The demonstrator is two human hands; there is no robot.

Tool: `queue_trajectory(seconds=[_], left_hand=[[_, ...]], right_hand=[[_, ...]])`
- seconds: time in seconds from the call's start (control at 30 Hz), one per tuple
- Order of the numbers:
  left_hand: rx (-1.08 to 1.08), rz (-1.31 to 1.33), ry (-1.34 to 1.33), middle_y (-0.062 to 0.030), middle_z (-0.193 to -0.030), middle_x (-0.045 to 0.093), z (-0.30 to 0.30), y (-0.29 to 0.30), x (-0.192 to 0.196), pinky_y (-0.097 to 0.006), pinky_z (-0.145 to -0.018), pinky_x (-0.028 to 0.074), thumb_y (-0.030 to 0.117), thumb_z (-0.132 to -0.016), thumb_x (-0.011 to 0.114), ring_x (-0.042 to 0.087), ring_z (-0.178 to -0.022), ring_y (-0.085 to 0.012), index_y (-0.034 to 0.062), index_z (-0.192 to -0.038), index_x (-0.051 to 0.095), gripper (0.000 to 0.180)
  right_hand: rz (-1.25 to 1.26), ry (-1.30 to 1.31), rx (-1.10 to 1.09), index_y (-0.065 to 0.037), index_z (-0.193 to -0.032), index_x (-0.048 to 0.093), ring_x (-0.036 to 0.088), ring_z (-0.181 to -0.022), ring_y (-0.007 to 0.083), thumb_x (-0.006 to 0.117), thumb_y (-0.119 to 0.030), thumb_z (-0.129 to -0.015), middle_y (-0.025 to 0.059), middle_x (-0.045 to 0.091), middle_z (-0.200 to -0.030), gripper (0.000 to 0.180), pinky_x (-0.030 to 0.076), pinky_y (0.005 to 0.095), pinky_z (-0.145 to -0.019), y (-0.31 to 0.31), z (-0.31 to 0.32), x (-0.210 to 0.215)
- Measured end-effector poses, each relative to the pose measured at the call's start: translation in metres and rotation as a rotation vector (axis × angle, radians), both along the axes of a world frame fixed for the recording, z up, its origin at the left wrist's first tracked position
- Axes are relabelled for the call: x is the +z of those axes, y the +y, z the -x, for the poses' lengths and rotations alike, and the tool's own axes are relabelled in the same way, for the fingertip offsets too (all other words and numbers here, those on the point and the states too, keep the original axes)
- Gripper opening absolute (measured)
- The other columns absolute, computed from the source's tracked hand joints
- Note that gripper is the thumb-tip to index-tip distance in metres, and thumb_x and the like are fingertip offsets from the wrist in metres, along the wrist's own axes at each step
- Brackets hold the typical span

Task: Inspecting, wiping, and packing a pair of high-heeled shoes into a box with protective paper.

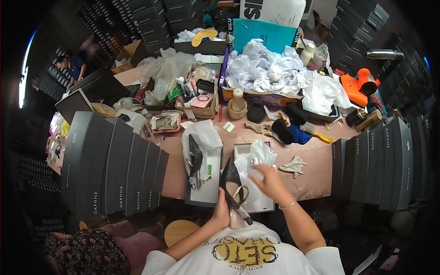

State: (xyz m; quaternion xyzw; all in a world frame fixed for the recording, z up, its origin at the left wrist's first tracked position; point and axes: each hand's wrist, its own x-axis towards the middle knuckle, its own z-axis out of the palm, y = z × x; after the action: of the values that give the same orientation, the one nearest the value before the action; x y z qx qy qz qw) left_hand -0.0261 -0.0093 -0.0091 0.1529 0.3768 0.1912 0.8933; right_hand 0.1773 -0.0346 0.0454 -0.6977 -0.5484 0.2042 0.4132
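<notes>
My left hand [222, 211] is wrapped round the side of a black pointed slingback shoe [232, 173] with a gold ring ornament, held toe away from me near my chest. My right hand [271, 185] hovers just right of the shoe, fingers apart and nothing visible in them. Beneath and beyond it, crumpled white tissue paper [262, 153] lies in a white-lined box part [262, 196]. To the left, a second black shoe [195, 156] rests on tissue in an open grey shoe box [211, 189].
Stacked dark shoe boxes stand at left [87, 160] and right [382, 165]. Behind are a carton of crumpled paper [263, 96], a glue bottle [237, 106], dark round pads [283, 131] and an orange tool [353, 91]. A pale rag [293, 165] lies on the pink table [316, 176]. Another person [98, 250] sits lower left.
</notes>
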Motion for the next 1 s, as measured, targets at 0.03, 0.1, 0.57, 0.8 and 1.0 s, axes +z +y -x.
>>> queue_trajectory(seconds=[0.03, 0.1, 0.57, 0.8, 1.0], left_hand=[[0.026, -0.056, 0.011, -0.0091, -0.116, 0.058, -0.002, 0.000, 0.000, -0.042, -0.082, 0.052, 0.070, -0.091, 0.027, 0.060, -0.098, -0.0245, 0.0101, -0.132, 0.043, 0.074], [0.040, 0.067, -0.022, -0.0095, -0.129, 0.051, -0.007, 0.001, 0.028, -0.044, -0.093, 0.047, 0.070, -0.091, 0.026, 0.054, -0.114, -0.0258, 0.0101, -0.139, 0.035, 0.077], [-0.126, -0.050, -0.126, -0.0086, -0.108, 0.060, 0.004, 0.074, 0.014, -0.038, -0.085, 0.051, 0.054, -0.097, 0.038, 0.061, -0.099, -0.0233, 0.0173, -0.125, 0.043, 0.046], [-0.075, -0.270, 0.207, -0.0058, -0.085, 0.053, -0.001, 0.088, -0.021, -0.035, -0.066, 0.052, 0.040, -0.099, 0.044, 0.057, -0.073, -0.0189, 0.0125, -0.105, 0.045, 0.029], [0.011, -0.186, 0.270, -0.0077, -0.086, 0.056, 0.020, 0.084, 0.000, -0.040, -0.067, 0.054, 0.042, -0.097, 0.045, 0.060, -0.073, -0.0231, 0.0136, -0.110, 0.045, 0.031]], right_hand=[[-0.019, 0.063, 0.223, 0.003, -0.092, 0.066, 0.064, -0.074, 0.0347, 0.071, -0.021, -0.079, 0.0207, 0.067, -0.086, 0.028, 0.049, 0.0374, -0.077, 0.000, 0.018, 0.023], [0.103, -0.154, 0.374, 0.003, -0.117, 0.055, 0.056, -0.108, 0.0375, 0.055, -0.042, -0.089, 0.0230, 0.058, -0.119, 0.053, 0.037, 0.0519, -0.096, -0.014, 0.057, -0.001], [0.459, -0.008, 0.523, -0.005, -0.113, 0.050, 0.047, -0.108, 0.0431, 0.027, -0.049, -0.098, 0.0220, 0.052, -0.110, 0.052, 0.024, 0.0627, -0.100, 0.006, 0.094, -0.009], [0.427, -0.031, 0.457, -0.003, -0.130, 0.041, 0.046, -0.112, 0.0466, 0.026, -0.055, -0.097, 0.0274, 0.053, -0.115, 0.064, 0.028, 0.0622, -0.092, 0.021, 0.114, -0.048], [0.504, 0.141, 0.383, 0.005, -0.112, 0.053, 0.052, -0.098, 0.0432, 0.032, -0.054, -0.095, 0.0259, 0.054, -0.095, 0.064, 0.033, 0.0517, -0.095, 0.031, 0.124, -0.016]])
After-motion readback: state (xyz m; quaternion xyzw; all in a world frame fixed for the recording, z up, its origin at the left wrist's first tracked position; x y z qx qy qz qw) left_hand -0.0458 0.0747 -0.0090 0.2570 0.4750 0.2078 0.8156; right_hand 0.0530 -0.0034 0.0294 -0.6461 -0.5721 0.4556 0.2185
